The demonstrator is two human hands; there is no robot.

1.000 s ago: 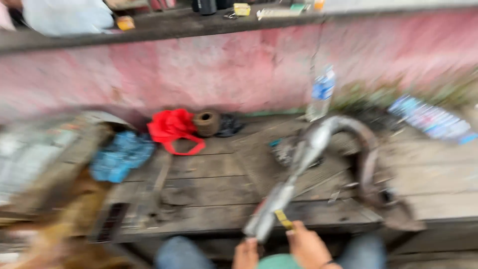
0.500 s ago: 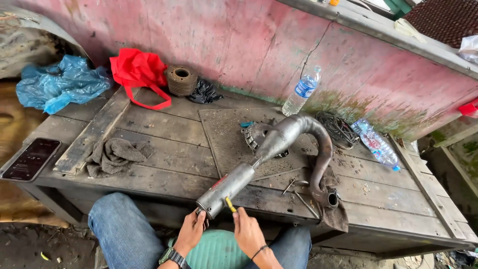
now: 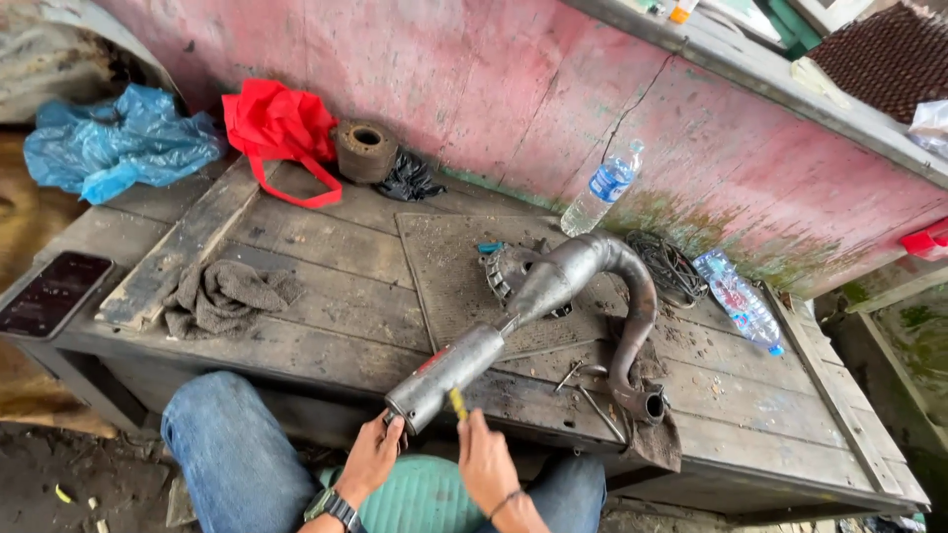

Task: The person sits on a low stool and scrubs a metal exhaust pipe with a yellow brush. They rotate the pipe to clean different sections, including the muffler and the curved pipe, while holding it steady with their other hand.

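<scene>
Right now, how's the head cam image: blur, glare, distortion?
Head view: sharp, no motion blur; even, soft daylight with faint shadows. Wide-angle bend shows in the workbench edge and pink wall. Mild sheen on the exhaust pipe, no blown glare. Left hand and right hand at the silencer end are in focus; the yellow tool is small but legible.

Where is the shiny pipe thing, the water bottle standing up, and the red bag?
exhaust pipe (image 3: 456,368): head view, on its silver muffler end.
upright water bottle (image 3: 598,193): head view, on its label.
red bag (image 3: 269,120): head view, on the crumpled cloth body.
</scene>
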